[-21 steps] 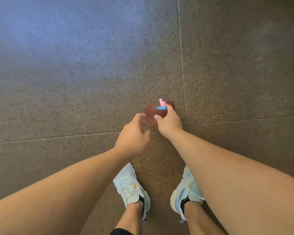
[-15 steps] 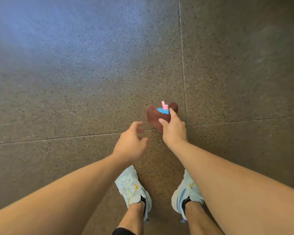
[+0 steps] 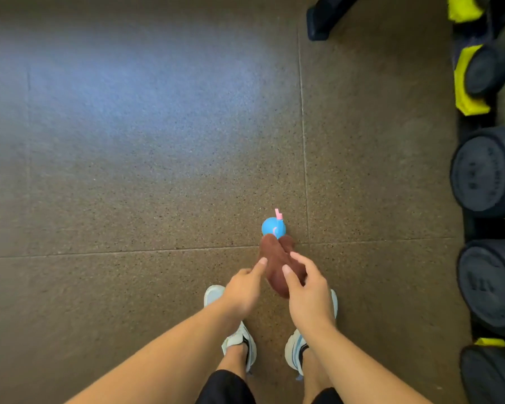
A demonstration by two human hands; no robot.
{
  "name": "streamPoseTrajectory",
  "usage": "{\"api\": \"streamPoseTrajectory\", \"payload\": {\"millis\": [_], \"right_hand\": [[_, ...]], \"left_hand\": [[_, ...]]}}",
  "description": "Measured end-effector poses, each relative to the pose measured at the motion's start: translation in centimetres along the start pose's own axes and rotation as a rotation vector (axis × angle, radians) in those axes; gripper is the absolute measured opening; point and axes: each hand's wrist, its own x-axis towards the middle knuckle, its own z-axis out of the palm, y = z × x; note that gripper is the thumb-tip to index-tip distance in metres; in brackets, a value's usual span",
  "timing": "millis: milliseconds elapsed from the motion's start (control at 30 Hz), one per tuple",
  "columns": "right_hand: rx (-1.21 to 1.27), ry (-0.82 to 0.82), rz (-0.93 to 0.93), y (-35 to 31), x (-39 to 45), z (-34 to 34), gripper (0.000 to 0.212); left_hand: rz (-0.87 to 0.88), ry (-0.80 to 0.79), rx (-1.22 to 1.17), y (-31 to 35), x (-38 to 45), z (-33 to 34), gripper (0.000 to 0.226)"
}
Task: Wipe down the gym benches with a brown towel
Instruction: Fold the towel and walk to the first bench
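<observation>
The left hand (image 3: 243, 288) is extended, forefinger touching the brown towel (image 3: 277, 265). The towel is gripped by the right hand (image 3: 306, 290), its lower end hidden. A blue bottle (image 3: 273, 227) is partly covered; dumbbells (image 3: 483, 170) are cut off rightward.

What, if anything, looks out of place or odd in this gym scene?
Nothing is spilled or damaged. One oddity: no bench is in view, and the brown towel is bunched between the left hand and right hand, with a blue spray bottle poking out beyond it.
</observation>
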Motion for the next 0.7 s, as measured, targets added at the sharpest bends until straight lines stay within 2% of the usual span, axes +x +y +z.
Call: {"api": "streamPoseTrajectory", "payload": {"millis": [33, 100, 167, 300, 433, 567, 700], "right_hand": [[0.030, -0.019, 0.009, -0.8, -2.3, -1.2, 0.028], [0.122, -0.075, 0.035, -2.8, -6.7, -4.0, 0.020], [0.164, -0.136, 0.055, -4.6, -10.6, -6.8, 0.016], [0.041, -0.228, 0.030, -6.7, -17.9, -11.5, 0.016], [-0.175, -0.340, -0.135, -8.0, -22.5, -14.7, 0.028], [-0.254, -0.349, -0.450, -12.4, -28.1, -17.1, 0.072], [-0.343, -0.454, -0.814, -14.5, -31.7, -19.2, 0.077]], "left_hand": [[-0.034, -0.023, -0.061, -0.1, -2.5, -0.1, 0.073], [-0.056, -0.075, -0.257, 0.3, -8.3, -0.4, 0.053], [-0.046, -0.042, -0.446, 0.4, -13.6, -0.7, 0.030], [0.170, 0.288, -0.435, -0.1, -23.5, -1.6, 0.004], [0.357, 0.290, -0.528, -0.2, -31.9, -1.5, 0.015], [0.526, 0.370, -0.595, -0.1, -38.7, -0.4, 0.022], [0.630, 0.522, -0.733, -1.8, -43.6, 1.9, 0.024]]}}
